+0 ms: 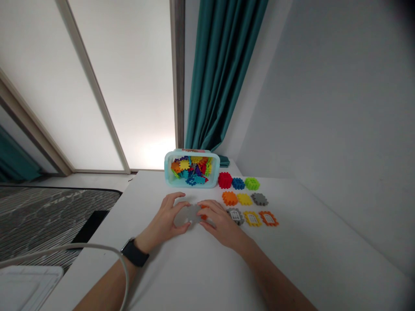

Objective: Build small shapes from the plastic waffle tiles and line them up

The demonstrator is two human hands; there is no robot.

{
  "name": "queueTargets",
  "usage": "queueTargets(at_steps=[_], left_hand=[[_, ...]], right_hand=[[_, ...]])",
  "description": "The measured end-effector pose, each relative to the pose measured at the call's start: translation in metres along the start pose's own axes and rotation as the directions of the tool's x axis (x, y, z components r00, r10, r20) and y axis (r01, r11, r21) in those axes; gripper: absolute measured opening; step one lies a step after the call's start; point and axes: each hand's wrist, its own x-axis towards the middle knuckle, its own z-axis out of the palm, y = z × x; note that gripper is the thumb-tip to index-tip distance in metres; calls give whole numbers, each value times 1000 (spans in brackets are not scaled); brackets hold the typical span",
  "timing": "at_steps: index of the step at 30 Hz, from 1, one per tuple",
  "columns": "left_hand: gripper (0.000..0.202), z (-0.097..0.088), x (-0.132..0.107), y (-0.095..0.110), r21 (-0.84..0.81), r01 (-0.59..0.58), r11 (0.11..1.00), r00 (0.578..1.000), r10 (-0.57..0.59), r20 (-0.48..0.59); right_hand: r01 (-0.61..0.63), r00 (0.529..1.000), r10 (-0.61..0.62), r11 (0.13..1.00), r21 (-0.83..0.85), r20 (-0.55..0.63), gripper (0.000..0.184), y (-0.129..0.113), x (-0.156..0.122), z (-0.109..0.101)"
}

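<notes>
Grey plastic piece [185, 217] sits between both hands, toward the table's [301, 259] far end, nearer its left edge. Orange piece [203, 212] shows just behind it, mostly hidden by the right hand; can't tell if they're joined. Both look light, stiff and smooth, so probably a bit slippery. Best hold: opposite rims, not the flat face.

Left hand [161, 221]: fingers [171, 199] slightly spread, curved over the grey piece's left side. Right hand [216, 222]: fingers [207, 205] curled across its right side, contact partly hidden, no clear pinch. Forearms angle in from the near edge; black watch [134, 252] on left wrist.

Right of the hands: rows of toy pieces, including red piece [225, 180], green piece [252, 183] and orange frame [268, 218]. Light-blue bin [167, 171] of mixed pieces sits at the far edge.
</notes>
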Motion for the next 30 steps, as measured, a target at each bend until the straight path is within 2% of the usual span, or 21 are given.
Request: queueTargets(at_steps=[3,9,15,21,30], left_hand=[[47,-2,1,2,3,31,1000,999,-30,-33],[13,0,2,1,-9,51,999,994,-51,-101],[5,4,2,3,-44,75,996,987,-80,-141],[7,-3,3,-1,-55,120,991,975,-128,-180],[12,-10,4,-2,-44,72,996,993,-76,-93]], right_hand=[[-32,999,32,1000,0,-34,25,-1,0,3],[-72,985,73,997,9,-156,22,-5,-1,10],[-75,971,75,997,7,-227,21,-6,0,17],[-19,986,17,1000,-11,-165,22,-2,0,10],[11,998,-7,998,67,-60,26,-5,2,-2]])
